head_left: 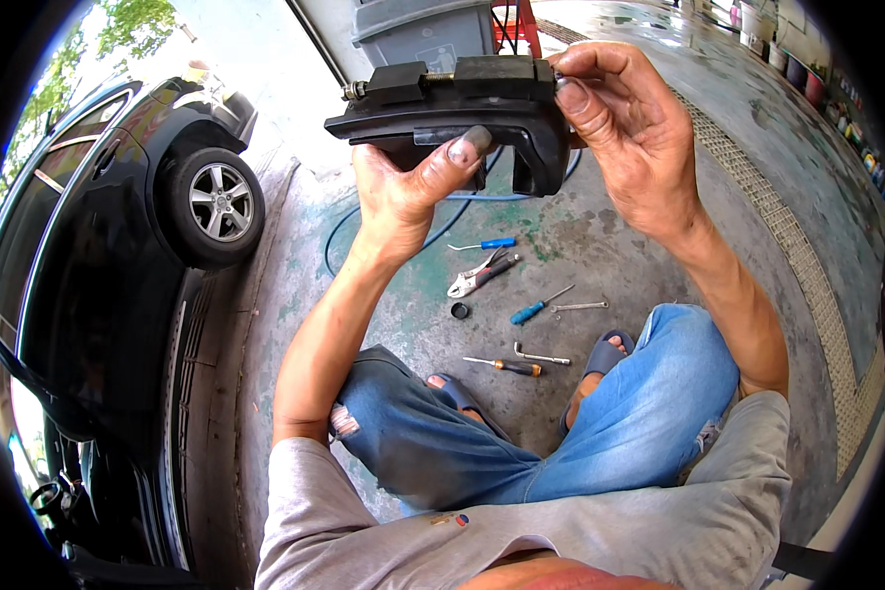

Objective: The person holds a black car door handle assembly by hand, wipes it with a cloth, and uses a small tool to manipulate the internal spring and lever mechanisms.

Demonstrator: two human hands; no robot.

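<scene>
Raised in front of me is a black bracket-like part (501,128) with two dark blocks along its top. A thin metal rod (439,77) shows between the blocks, and a metal end sticks out at the left. My left hand (408,182) supports the part from below, its blackened thumb pressed on the near side. At the right end, my right hand (624,128) has thumb and forefinger closed together against the part. Whatever small piece lies between those fingertips is mostly hidden. Dark grime marks the fingers of both hands.
On the concrete floor lie locking pliers (482,275), a blue-handled hook tool (484,245), a blue screwdriver (541,307), a spanner (582,306), an orange-handled screwdriver (506,367), an angled wrench (543,356) and a black ring (459,311). A blue hose (339,231) curves behind. A black car (98,265) stands left.
</scene>
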